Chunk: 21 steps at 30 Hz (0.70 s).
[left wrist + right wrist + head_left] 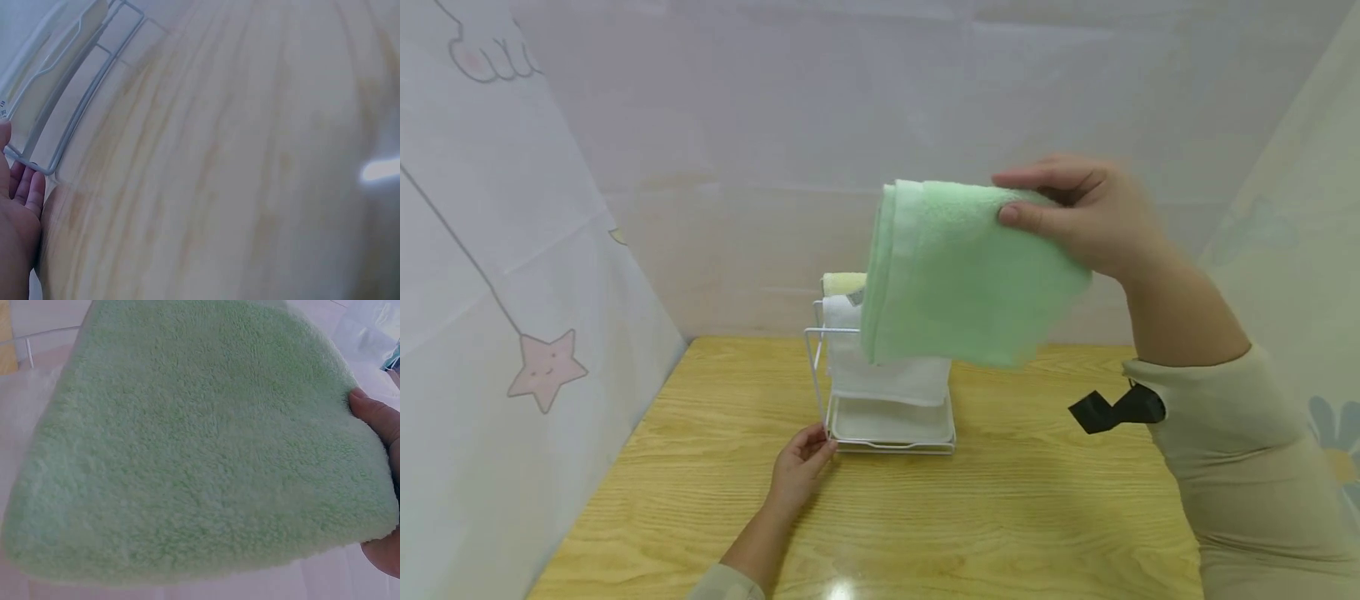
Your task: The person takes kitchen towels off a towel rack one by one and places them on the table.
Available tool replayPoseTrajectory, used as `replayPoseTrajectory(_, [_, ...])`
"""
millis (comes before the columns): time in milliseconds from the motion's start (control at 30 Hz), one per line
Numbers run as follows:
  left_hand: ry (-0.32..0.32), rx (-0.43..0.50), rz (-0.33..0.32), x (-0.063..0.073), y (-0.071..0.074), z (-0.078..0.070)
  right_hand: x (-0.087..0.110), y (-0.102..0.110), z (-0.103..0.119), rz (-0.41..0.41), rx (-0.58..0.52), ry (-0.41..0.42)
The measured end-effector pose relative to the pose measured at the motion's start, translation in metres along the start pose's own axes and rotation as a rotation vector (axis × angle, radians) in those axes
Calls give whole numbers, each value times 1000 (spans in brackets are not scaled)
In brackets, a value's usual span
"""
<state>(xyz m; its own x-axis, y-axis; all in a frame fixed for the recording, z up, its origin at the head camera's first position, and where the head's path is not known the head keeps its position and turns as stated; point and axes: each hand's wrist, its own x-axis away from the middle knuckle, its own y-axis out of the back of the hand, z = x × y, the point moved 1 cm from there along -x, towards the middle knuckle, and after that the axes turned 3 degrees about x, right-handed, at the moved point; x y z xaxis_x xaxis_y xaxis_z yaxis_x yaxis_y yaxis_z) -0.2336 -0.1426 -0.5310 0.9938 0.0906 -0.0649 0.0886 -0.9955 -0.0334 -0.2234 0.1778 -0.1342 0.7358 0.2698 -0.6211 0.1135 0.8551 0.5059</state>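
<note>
A folded light green towel hangs in the air, pinched near its upper right corner by my right hand. In the right wrist view the green towel fills most of the picture, with the thumb on its edge. Behind and below it stands a white wire rack with a pale tray at its base. A white towel and a yellow towel hang on the rack, partly hidden. My left hand holds the rack's lower front left corner.
The rack stands on a wood-grain table. Pale fabric walls enclose its back and sides, the left one printed with a pink star. A black strap piece sticks out from the right sleeve.
</note>
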Motion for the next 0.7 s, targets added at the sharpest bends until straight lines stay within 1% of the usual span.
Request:
replayPoseTrajectory(100, [8, -10, -8, -1, 1, 0, 8, 11, -5, 5, 40, 4])
replayPoseTrajectory(300, [21, -1, -17, -3, 4, -2, 26, 28, -23, 24, 149, -31])
replayPoseTrajectory(367, [30, -6, -15, -3, 5, -2, 33, 31, -28, 38, 202, -9])
replayPoseTrajectory(533, [42, -22, -24, -3, 6, -2, 55, 36, -41, 84, 293, 22])
replayPoseTrajectory(600, [31, -10, -29, -3, 7, -2, 64, 37, -48, 98, 302, -8])
replayPoseTrajectory(633, [21, -7, -32, -3, 7, -2, 68, 37, -52, 104, 312, -8])
replayPoseTrajectory(700, [5, 6, -37, -3, 7, -2, 78, 37, -59, 121, 319, -61])
